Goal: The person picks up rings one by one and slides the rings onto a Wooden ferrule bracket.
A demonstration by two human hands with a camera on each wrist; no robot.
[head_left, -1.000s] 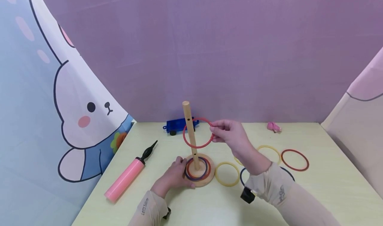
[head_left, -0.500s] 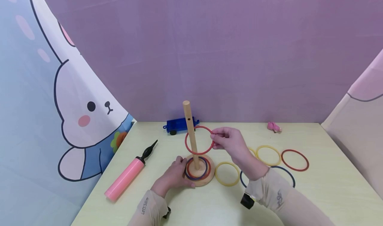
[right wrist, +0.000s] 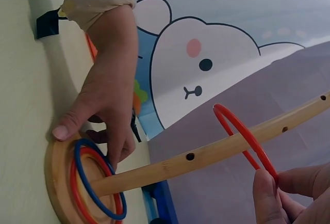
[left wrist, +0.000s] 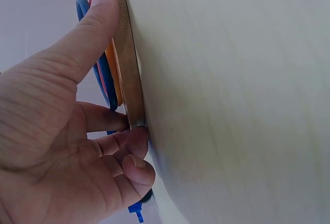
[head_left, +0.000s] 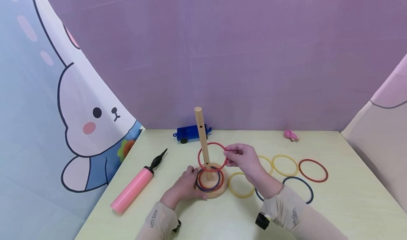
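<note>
A wooden post (head_left: 202, 137) stands upright on a round wooden base (head_left: 224, 190). My left hand (head_left: 182, 187) grips the base's left edge, thumb at the front; the left wrist view shows the base rim (left wrist: 129, 74) between thumb and fingers. My right hand (head_left: 246, 160) pinches a red ring (head_left: 216, 143) by its right side. In the right wrist view this red ring (right wrist: 242, 129) encircles the post, tilted and above the base. A blue ring (right wrist: 82, 175) lies around the post's foot, over another red ring (right wrist: 73, 182).
Yellow rings (head_left: 241, 196), blue rings (head_left: 311, 190) and a red ring (head_left: 326, 173) lie right of the stand. At left is a pink pump (head_left: 133, 190) with a black nozzle. A blue toy wagon (head_left: 187, 132) and a small pink toy (head_left: 290, 135) sit at the back.
My right hand has moved down along the post, lowering the red ring from near the top to the post's lower half. My left hand has stayed on the base.
</note>
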